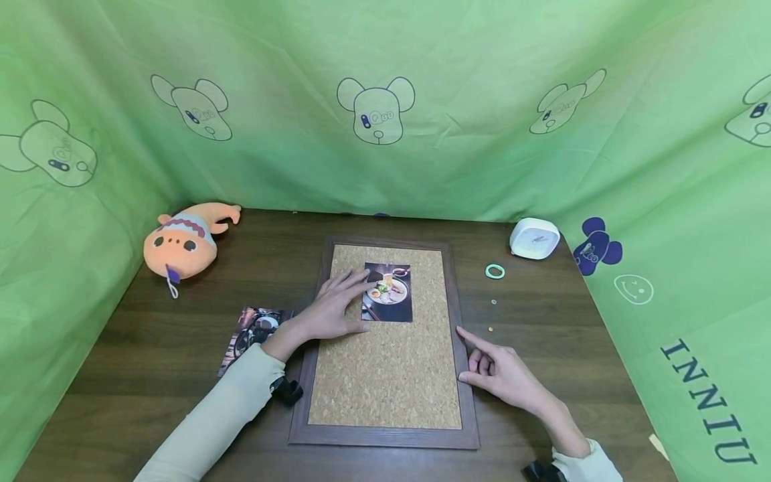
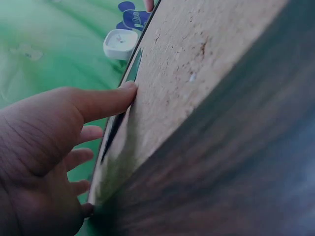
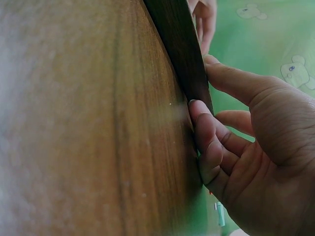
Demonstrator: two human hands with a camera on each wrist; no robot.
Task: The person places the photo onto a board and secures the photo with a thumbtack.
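Cork board (image 1: 385, 375) in a brown frame, lying flat on the bench (image 1: 572, 348), long side running away from the viewer. On the far half of the cork board, about midway across: food photo (image 1: 394, 304), with a bowl on a dark ground. From the left side of the cork board, left hand (image 1: 334, 308) reaching over the frame, fingers extended and slightly spread, tips at the left edge of the food photo, thumb near its lower left corner; pinching nothing, firmness of pressure impossible to tell. At the right edge of the cork board, right hand (image 1: 502, 371), index finger and thumb extended apart to touch the frame, remaining fingers curled. Left of the cork board, partly under the left forearm: second photo (image 1: 255, 338). Farther left and beyond: orange plush toy (image 1: 181, 248). Just right of the cork board: two tiny round pieces, one pale (image 1: 494, 302), one yellowish (image 1: 490, 329), with a teal ring (image 1: 488, 271) beyond them. Right of its far corner: white rounded box (image 1: 535, 239). Behind and to both sides of the cork board: green cloth (image 1: 289, 174), printed with outlined animal heads.
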